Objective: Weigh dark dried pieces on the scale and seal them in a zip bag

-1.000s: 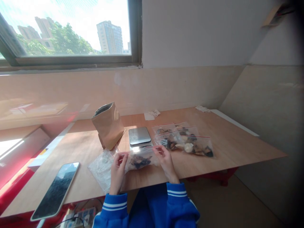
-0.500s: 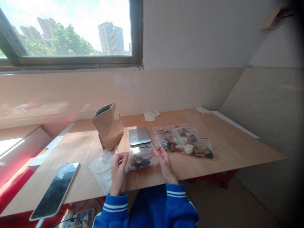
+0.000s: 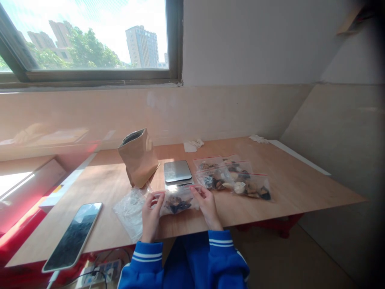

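Between my hands is a clear zip bag (image 3: pixel 178 202) with a red seal line and dark and brown dried pieces inside. My left hand (image 3: pixel 152 212) pinches the left end of its top edge. The fingers of my right hand (image 3: pixel 206 202) are closed on the seal near the right end. Just behind the bag lies a flat digital scale (image 3: pixel 177 171) with a silver plate. Beside my left hand is a crumpled pile of clear plastic bags (image 3: pixel 129 212). Several filled zip bags (image 3: pixel 248 186) with similar dried pieces lie to the right of the scale.
An open brown paper pouch (image 3: pixel 138 158) stands left of the scale. A phone (image 3: pixel 73 237) with a cable lies at the table's left front. White tissues (image 3: pixel 194 145) rest along the wall. A power strip (image 3: pixel 100 273) sits below the table edge.
My right hand has slid slightly left along the bag's seal. My left hand keeps its pinch. The whole view has shifted a little.
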`<state>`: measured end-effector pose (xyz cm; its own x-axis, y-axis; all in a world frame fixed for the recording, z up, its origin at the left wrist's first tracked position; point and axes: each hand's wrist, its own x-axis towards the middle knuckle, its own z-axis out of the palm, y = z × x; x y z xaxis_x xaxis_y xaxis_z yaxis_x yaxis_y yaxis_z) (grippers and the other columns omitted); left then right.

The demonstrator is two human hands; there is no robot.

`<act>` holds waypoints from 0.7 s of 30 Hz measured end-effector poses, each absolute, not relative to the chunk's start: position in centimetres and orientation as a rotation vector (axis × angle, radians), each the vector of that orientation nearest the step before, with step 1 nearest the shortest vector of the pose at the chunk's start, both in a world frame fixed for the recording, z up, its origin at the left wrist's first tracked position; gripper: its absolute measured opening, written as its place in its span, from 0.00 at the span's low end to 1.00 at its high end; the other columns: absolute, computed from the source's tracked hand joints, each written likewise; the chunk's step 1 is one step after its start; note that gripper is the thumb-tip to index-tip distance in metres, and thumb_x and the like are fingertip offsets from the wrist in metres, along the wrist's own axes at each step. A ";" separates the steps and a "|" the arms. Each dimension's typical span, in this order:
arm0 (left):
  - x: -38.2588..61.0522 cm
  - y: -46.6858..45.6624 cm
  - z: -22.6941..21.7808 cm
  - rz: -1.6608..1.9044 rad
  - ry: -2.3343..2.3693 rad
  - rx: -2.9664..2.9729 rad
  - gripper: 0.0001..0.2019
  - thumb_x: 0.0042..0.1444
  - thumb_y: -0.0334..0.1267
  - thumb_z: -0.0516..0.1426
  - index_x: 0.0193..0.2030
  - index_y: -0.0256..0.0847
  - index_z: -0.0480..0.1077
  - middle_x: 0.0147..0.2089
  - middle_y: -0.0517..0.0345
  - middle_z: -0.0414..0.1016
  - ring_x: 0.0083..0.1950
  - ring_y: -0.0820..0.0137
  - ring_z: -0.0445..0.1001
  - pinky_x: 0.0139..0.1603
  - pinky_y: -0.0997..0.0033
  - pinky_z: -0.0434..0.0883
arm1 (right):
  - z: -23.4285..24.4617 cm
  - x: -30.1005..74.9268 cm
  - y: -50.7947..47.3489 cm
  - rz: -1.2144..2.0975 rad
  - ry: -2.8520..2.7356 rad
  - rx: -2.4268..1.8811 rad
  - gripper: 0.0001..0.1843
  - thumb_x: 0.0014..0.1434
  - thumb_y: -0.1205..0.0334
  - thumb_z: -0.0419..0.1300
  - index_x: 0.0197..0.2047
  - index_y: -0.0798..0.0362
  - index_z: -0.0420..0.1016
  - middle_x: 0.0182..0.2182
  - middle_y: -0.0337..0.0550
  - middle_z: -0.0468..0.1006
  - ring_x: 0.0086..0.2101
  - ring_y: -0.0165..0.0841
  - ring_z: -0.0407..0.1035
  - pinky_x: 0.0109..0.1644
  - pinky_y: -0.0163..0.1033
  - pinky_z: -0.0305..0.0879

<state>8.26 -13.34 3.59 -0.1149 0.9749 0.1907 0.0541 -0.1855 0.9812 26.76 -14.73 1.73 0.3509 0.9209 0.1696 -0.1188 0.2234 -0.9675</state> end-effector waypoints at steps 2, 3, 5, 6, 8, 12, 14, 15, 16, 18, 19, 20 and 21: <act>8.4 -13.2 3.2 1.428 1.247 1.339 0.16 0.51 0.49 0.61 0.36 0.37 0.75 0.38 0.52 0.77 0.42 0.64 0.75 0.43 0.68 0.69 | 1.6 26.7 -14.7 0.861 -0.926 -1.121 0.21 0.54 0.46 0.62 0.38 0.56 0.78 0.33 0.46 0.80 0.34 0.37 0.73 0.37 0.39 0.69; 8.5 -13.2 3.0 1.437 1.247 1.336 0.16 0.51 0.50 0.61 0.37 0.37 0.75 0.38 0.52 0.77 0.42 0.64 0.75 0.43 0.68 0.69 | 1.5 26.6 -14.6 0.848 -0.923 -1.133 0.20 0.54 0.46 0.62 0.38 0.56 0.78 0.33 0.46 0.80 0.34 0.37 0.73 0.37 0.39 0.69; 8.8 -13.1 2.8 1.458 1.248 1.325 0.16 0.52 0.50 0.61 0.37 0.37 0.74 0.38 0.52 0.77 0.42 0.65 0.75 0.44 0.67 0.69 | 1.5 26.5 -14.6 0.827 -0.919 -1.148 0.19 0.54 0.46 0.62 0.37 0.56 0.78 0.33 0.46 0.80 0.35 0.37 0.73 0.39 0.39 0.69; 8.9 -13.1 2.8 1.466 1.248 1.321 0.16 0.52 0.50 0.60 0.37 0.37 0.74 0.38 0.53 0.77 0.42 0.65 0.75 0.43 0.67 0.69 | 1.4 26.5 -14.6 0.827 -0.918 -1.144 0.19 0.55 0.47 0.62 0.37 0.56 0.78 0.34 0.46 0.81 0.36 0.37 0.73 0.40 0.39 0.69; 9.1 -13.2 2.9 1.469 1.231 1.315 0.16 0.52 0.50 0.60 0.36 0.37 0.74 0.37 0.54 0.77 0.41 0.66 0.74 0.43 0.68 0.69 | 1.5 26.4 -14.7 0.864 -0.916 -1.109 0.18 0.55 0.47 0.61 0.37 0.55 0.76 0.35 0.47 0.81 0.37 0.38 0.74 0.41 0.40 0.69; 9.0 -13.4 3.2 1.433 1.131 1.263 0.15 0.53 0.49 0.60 0.37 0.38 0.73 0.34 0.56 0.77 0.38 0.68 0.74 0.41 0.70 0.69 | 1.9 26.4 -15.2 1.042 -0.935 -0.983 0.19 0.56 0.46 0.60 0.42 0.53 0.72 0.41 0.49 0.81 0.38 0.39 0.76 0.41 0.43 0.72; 8.8 -13.4 3.1 1.393 1.102 1.257 0.15 0.53 0.48 0.60 0.39 0.37 0.74 0.35 0.55 0.77 0.39 0.67 0.74 0.42 0.69 0.70 | 2.1 26.3 -15.4 1.098 -0.952 -0.936 0.20 0.57 0.47 0.60 0.46 0.52 0.71 0.44 0.49 0.80 0.41 0.41 0.76 0.45 0.45 0.72; 8.8 -13.4 2.9 1.375 1.097 1.261 0.16 0.53 0.48 0.60 0.40 0.37 0.74 0.37 0.54 0.78 0.40 0.67 0.75 0.43 0.69 0.70 | 2.1 26.2 -15.4 1.108 -0.964 -0.926 0.21 0.57 0.48 0.61 0.48 0.52 0.72 0.44 0.49 0.80 0.44 0.41 0.75 0.48 0.45 0.71; 8.7 -13.4 2.8 1.367 1.098 1.267 0.16 0.53 0.47 0.61 0.41 0.37 0.74 0.38 0.53 0.78 0.41 0.66 0.75 0.44 0.68 0.70 | 2.2 26.1 -15.4 1.107 -0.977 -0.928 0.21 0.56 0.48 0.61 0.48 0.52 0.72 0.44 0.49 0.80 0.45 0.41 0.75 0.50 0.45 0.70; 8.7 -13.3 2.4 1.377 1.106 1.273 0.16 0.52 0.47 0.61 0.40 0.36 0.74 0.39 0.52 0.78 0.43 0.65 0.75 0.45 0.67 0.70 | 2.1 25.9 -15.2 1.078 -0.999 -0.962 0.19 0.55 0.49 0.63 0.44 0.53 0.75 0.42 0.48 0.81 0.44 0.40 0.75 0.50 0.44 0.70; 8.7 -13.2 2.3 1.393 1.110 1.273 0.15 0.52 0.46 0.62 0.40 0.36 0.75 0.39 0.52 0.78 0.43 0.65 0.75 0.46 0.66 0.70 | 2.0 25.9 -15.1 1.054 -1.002 -0.983 0.17 0.55 0.49 0.63 0.42 0.53 0.76 0.40 0.47 0.81 0.43 0.40 0.75 0.50 0.43 0.70; 8.8 -13.2 2.2 1.412 1.112 1.273 0.15 0.52 0.46 0.62 0.39 0.36 0.75 0.39 0.52 0.78 0.43 0.65 0.75 0.46 0.66 0.70 | 2.0 25.8 -15.0 1.033 -1.001 -0.998 0.17 0.55 0.49 0.63 0.40 0.54 0.77 0.39 0.47 0.81 0.42 0.39 0.76 0.49 0.43 0.70; 8.8 -13.2 2.1 1.429 1.111 1.272 0.15 0.51 0.46 0.62 0.39 0.37 0.75 0.39 0.52 0.78 0.43 0.64 0.75 0.47 0.66 0.70 | 1.9 25.8 -14.9 1.020 -0.998 -1.005 0.16 0.55 0.49 0.63 0.39 0.54 0.78 0.38 0.47 0.82 0.41 0.39 0.76 0.49 0.43 0.70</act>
